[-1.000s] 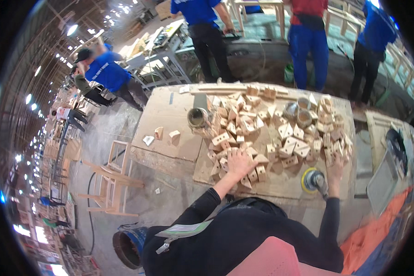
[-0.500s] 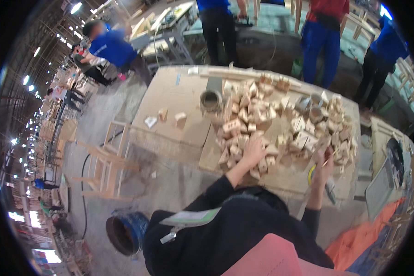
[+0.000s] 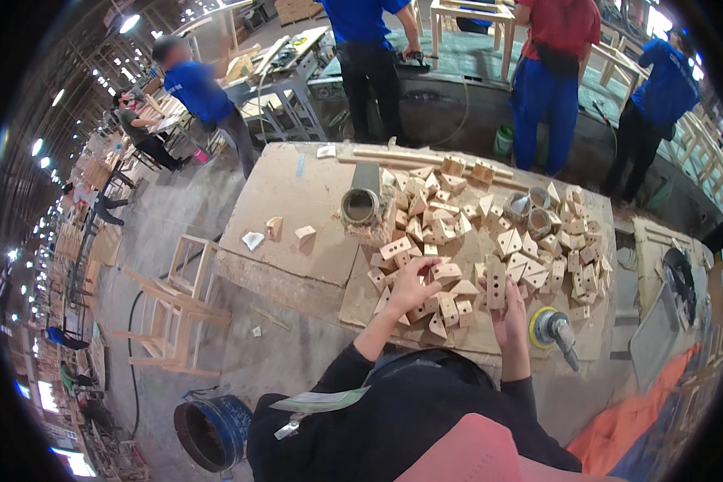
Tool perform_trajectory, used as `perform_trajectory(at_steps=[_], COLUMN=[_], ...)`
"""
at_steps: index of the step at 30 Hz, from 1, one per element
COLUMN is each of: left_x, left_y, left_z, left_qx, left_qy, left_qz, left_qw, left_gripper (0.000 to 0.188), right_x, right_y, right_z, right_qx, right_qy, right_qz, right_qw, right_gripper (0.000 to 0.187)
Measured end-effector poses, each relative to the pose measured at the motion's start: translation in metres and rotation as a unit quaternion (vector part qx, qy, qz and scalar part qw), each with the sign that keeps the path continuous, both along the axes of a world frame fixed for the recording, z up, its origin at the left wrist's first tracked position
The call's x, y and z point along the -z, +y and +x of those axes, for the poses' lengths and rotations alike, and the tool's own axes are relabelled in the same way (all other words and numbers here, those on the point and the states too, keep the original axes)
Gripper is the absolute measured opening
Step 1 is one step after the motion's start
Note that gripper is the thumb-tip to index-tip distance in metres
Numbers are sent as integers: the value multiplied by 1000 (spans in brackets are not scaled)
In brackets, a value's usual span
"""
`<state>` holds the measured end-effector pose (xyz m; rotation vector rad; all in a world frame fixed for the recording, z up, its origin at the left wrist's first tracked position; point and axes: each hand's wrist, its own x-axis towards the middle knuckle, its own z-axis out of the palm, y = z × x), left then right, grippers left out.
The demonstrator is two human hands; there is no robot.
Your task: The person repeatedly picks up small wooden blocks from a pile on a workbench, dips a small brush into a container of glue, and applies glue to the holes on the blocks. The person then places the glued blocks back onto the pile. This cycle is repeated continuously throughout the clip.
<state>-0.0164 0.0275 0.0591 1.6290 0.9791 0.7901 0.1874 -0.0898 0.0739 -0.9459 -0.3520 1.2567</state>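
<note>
Upright in my right hand (image 3: 509, 321) is a long wooden block (image 3: 496, 285) with a row of dark drilled holes, gripped between thumb and fingers. My left hand (image 3: 410, 287) is over the near left part of the pile, its thumb and forefinger apart beside a small wooden block (image 3: 447, 275). Around both hands lie many wooden corner blocks (image 3: 516, 265), several wedge-shaped, some with drilled holes. To the right of my right hand, a round sander (image 3: 548, 328) with a yellow rim rests near the cardboard-covered table's front edge.
Open round containers (image 3: 360, 207) (image 3: 540, 222) stand among the blocks on the table (image 3: 297, 193). Wooden strips (image 3: 426, 157) lie along its far edge. A wooden chair frame (image 3: 173, 309) and a blue bucket (image 3: 213, 430) are at left. Several people (image 3: 369, 64) work beyond the table.
My right hand has moved left, away from the sander, and now holds the drilled block upright. My left hand has shifted slightly left within the pile. The whole view has tilted.
</note>
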Motion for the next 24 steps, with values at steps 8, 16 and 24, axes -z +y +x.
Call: perform_trajectory(at_steps=[8, 16, 24], left_x=[-43, -43, -43], left_y=[-21, -29, -45], left_z=[6, 26, 35], left_qx=[22, -3, 6], left_qy=[-144, -173, -125], left_qz=[32, 113, 242], left_qw=[989, 978, 962], left_gripper=[47, 46, 37], right_x=[-9, -42, -63], right_y=[-5, -9, -23], right_z=[-10, -18, -33], right_qx=[8, 5, -37], right_qy=[19, 49, 52], right_qz=[-55, -30, 2], right_qw=[998, 998, 998], right_gripper=[36, 49, 56])
